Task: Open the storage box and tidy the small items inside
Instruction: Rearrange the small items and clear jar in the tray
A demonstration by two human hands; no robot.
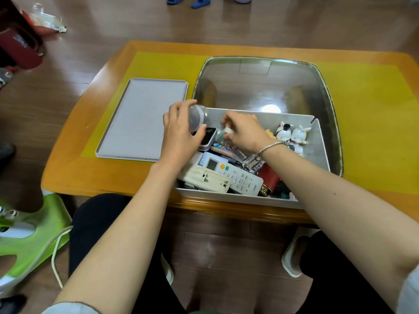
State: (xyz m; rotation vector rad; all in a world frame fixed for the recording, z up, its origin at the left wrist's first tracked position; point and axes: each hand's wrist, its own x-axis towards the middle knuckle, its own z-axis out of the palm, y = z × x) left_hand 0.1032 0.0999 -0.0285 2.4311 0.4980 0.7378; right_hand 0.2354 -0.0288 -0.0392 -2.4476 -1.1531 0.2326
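left hand (pixel 179 130) is curled round a clear little jar (pixel 197 117) over the open storage box (pixel 238 197), right hand (pixel 243 130) just beside it pinching some small white bit (pixel 229 130), lid (pixel 142 117) lying flat off to the left.

My low wooden table (pixel 74 177) has an orange border and a yellow mat (pixel 367 123) across its top. A flat grey lid (pixel 138 118) lies on the mat toward the left edge. The grey box (pixel 240 197) sits at the near edge, touching a metal tray (pixel 326 91) behind it.
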